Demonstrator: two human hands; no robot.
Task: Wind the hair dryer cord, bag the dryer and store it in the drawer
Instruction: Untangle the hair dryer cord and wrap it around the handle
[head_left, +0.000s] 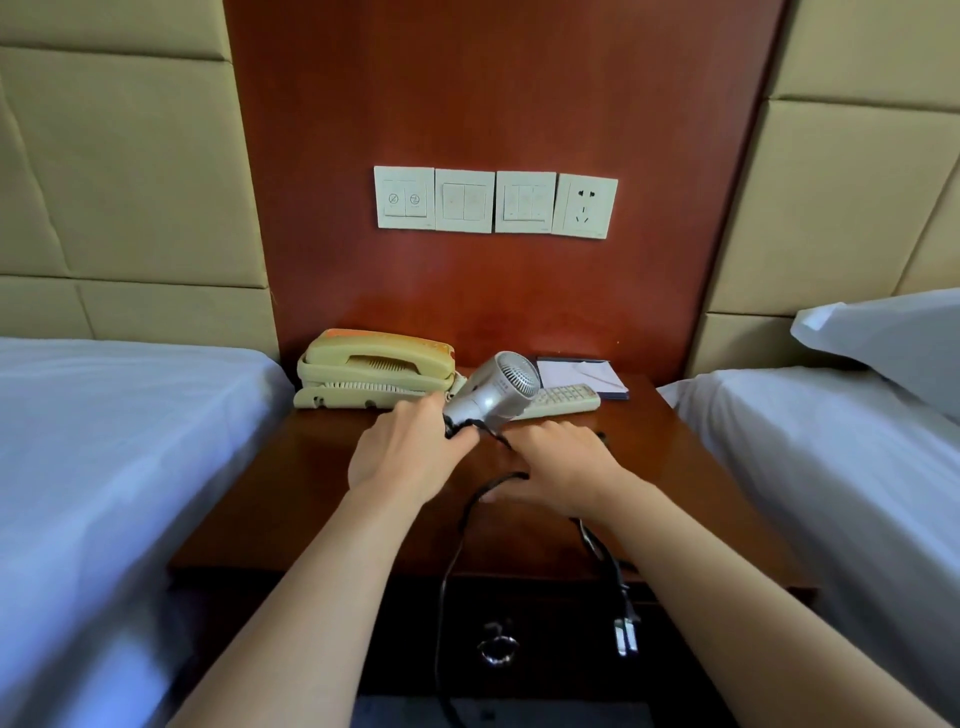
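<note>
A silver hair dryer (498, 392) is held above the wooden nightstand (291, 499), its grille facing up and right. My left hand (410, 452) grips the dryer's handle, where black cord is looped. My right hand (561, 467) is closed on the black cord (457, 561) just right of the handle. One long loop of cord hangs over the nightstand's front edge. The plug (626, 631) dangles in front of the drawer (550, 623), which is shut and has a metal ring pull (497, 647). No bag is in view.
A beige telephone (371, 371) stands at the back left of the nightstand, a remote control (566, 400) and a notepad (582, 376) at the back right. White beds (104, 441) flank the nightstand on both sides. Wall switches and a socket (586, 206) are above.
</note>
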